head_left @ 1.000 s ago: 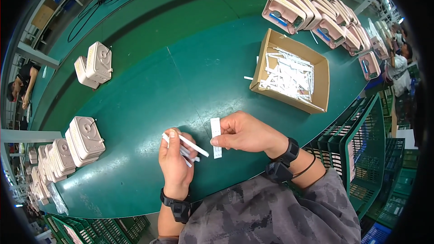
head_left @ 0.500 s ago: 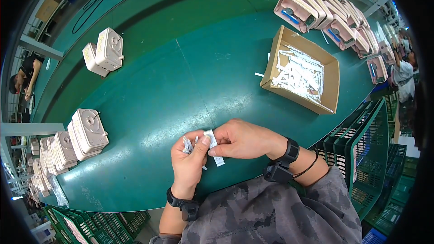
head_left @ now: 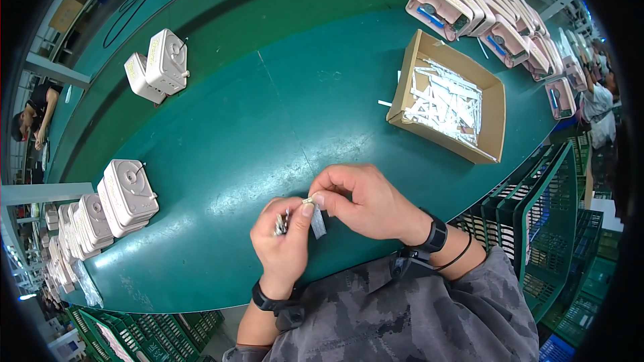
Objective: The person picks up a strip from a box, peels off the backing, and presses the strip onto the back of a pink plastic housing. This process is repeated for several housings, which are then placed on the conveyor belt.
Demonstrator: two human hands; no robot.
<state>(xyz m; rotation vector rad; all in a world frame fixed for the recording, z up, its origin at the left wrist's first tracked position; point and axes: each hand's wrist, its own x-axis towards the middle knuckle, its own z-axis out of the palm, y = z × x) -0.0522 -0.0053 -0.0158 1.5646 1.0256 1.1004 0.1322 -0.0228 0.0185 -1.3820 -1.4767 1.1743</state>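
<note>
In front of my body both hands meet over the green table. My left hand [head_left: 280,241] is closed: thumb and forefinger pinch the upper end of a flat whitish strip [head_left: 318,223]. Several small pale pieces [head_left: 282,222] are tucked in its curled fingers; their kind is too small to make out. My right hand [head_left: 362,200] is also closed, thumb and fingertips pinched at the same upper end, touching the left fingertips. Below the fingers the strip hangs down. A wristband sits on each wrist.
An open cardboard box [head_left: 493,127] of white strips stands at right; one strip lies beside it. Pale pink casings [head_left: 439,8] with blue parts line the back right. More casings [head_left: 131,194] stand at left, two [head_left: 161,70] farther back. Green crates [head_left: 547,208] stand below the table edge.
My right hand has shifted up slightly, its fingertips now pinched at the strip's top instead of lower along its side. The strip has turned, showing a greyer face. The view has shifted slightly.
</note>
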